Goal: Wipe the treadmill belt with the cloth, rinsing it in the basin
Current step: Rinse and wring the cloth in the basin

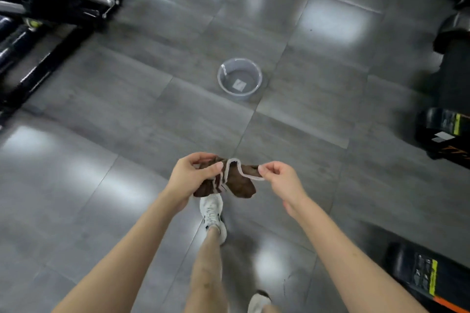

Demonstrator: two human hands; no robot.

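A person stands on a glossy grey tiled floor [127, 114], looking down at both bare hands held out in front. The left hand [189, 180] is closed around a bunched brown cloth [241, 184] with pale trim, thumb pressed on top. The right hand [281, 178], at three o'clock from the cloth, pinches the trim's edge between thumb and forefinger, its other fingers curled loosely. The cloth hangs between the two hands, above a white sneaker [212, 213]. A round grey basin [239, 79] sits on the floor at twelve o'clock, well apart from the hands. Black exercise equipment [48, 7] stands at ten o'clock; a black machine base [442, 129] at three o'clock.
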